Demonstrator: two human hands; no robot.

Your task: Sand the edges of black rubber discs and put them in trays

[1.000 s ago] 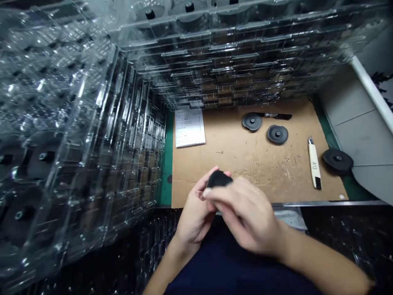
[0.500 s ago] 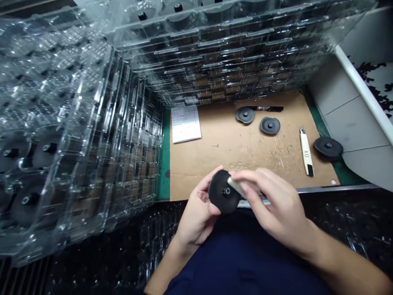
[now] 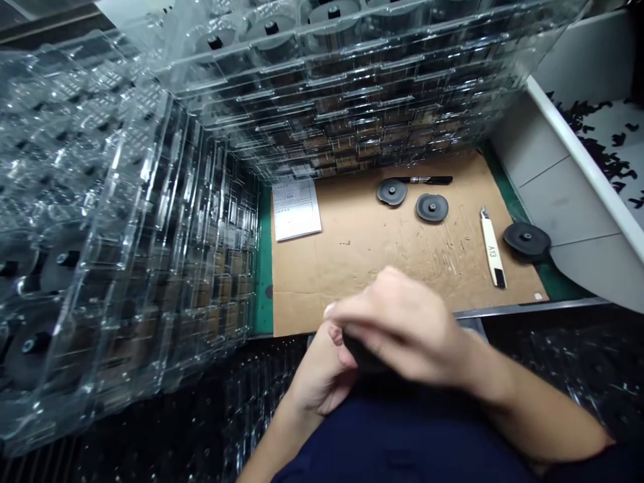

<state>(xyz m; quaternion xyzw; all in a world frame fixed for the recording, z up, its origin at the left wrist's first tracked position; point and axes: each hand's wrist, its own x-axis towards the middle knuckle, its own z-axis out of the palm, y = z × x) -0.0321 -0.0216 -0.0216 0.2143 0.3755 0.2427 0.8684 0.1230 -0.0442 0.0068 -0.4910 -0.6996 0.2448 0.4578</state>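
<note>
We find tall stacks of clear plastic trays [image 3: 125, 221] walling the left and far sides, apparently piled there to leave the middle free for work. A scored cardboard sheet [image 3: 402, 268] lies over a green mat [image 3: 264, 282], likely sparing it from cuts. On the cardboard sit 2 black discs [image 3: 391, 192], a black marker [image 3: 425, 180], a printed sheet [image 3: 296, 209] and a white utility knife [image 3: 492, 249], all set back from the hands; a 3rd disc [image 3: 526, 240] rests further right, by the mat's edge. Just off the cardboard's near edge, the left hand [image 3: 316, 369] closes narrowly around a black disc [image 3: 359, 352], seemingly steadying it, while the right hand [image 3: 402, 329] curves over and mostly hides it; whether the right hand grips anything, we cannot tell
</note>
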